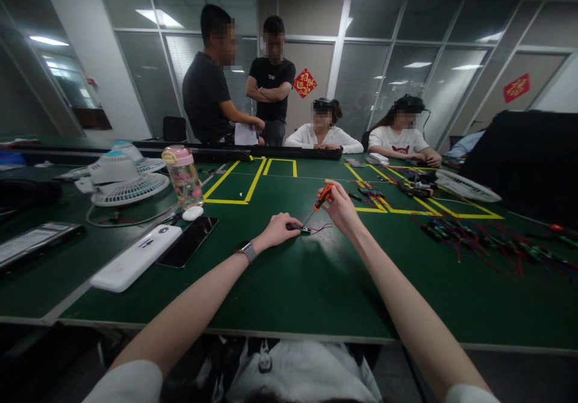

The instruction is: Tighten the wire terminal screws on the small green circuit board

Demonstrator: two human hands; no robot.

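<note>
In my right hand (339, 205) is a screwdriver (323, 197) with an orange and black handle, its fingers closed around the grip. The thin shaft slants down and left to a small green circuit board (305, 231) with red and dark wires. My left hand (280, 229), below a grey wristwatch (247, 250), pinches the board's left end against the green table (289, 288). Whether the screwdriver's tip sits in a screw is too small to tell.
To the left are a white power bank (138, 258), a black phone (192, 243), a pink-lidded bottle (184, 177) and white fans (121, 177). Several wired boards (487, 240) lie in a heap at right. Yellow tape (226, 201) marks the table. Several people are across it.
</note>
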